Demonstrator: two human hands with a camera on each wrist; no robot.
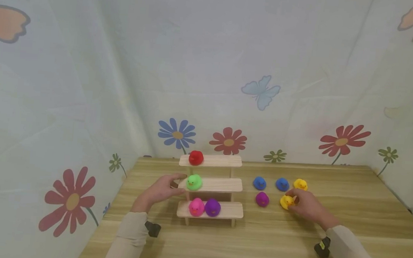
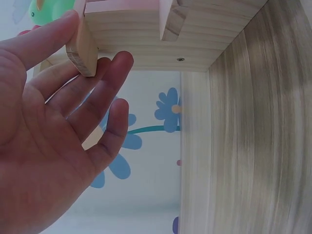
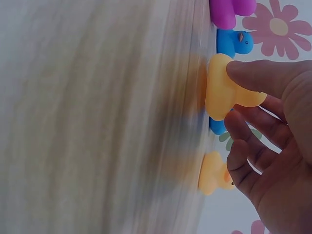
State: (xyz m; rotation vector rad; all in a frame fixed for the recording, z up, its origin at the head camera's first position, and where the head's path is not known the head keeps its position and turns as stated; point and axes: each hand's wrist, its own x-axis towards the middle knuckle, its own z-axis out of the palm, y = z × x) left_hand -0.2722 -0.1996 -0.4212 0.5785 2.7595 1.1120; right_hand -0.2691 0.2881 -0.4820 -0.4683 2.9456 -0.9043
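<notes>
A three-tier wooden stand [image 1: 210, 209] stands left of centre. My left hand [image 1: 161, 188] is at the left end of its middle shelf [image 1: 224, 185], thumb at the front and fingers behind, holding that end. A green rubber duck [image 1: 194, 182] sits beside the fingertips. On the top shelf is a red duck [image 1: 196, 158]; on the bottom, a pink duck [image 1: 196, 207] and a purple duck [image 1: 213, 207] side by side. My right hand [image 1: 308, 206] pinches a yellow rubber duck [image 3: 219, 90] between thumb and fingers, at or just above the tabletop.
Right of the stand, two blue ducks [image 1: 259, 183], a magenta duck [image 1: 262, 199] and another yellow duck [image 1: 301, 184] stand on the wood-grain table [image 1: 240, 253]. A curtain [image 1: 210, 84] printed with flowers and butterflies hangs behind and along the left.
</notes>
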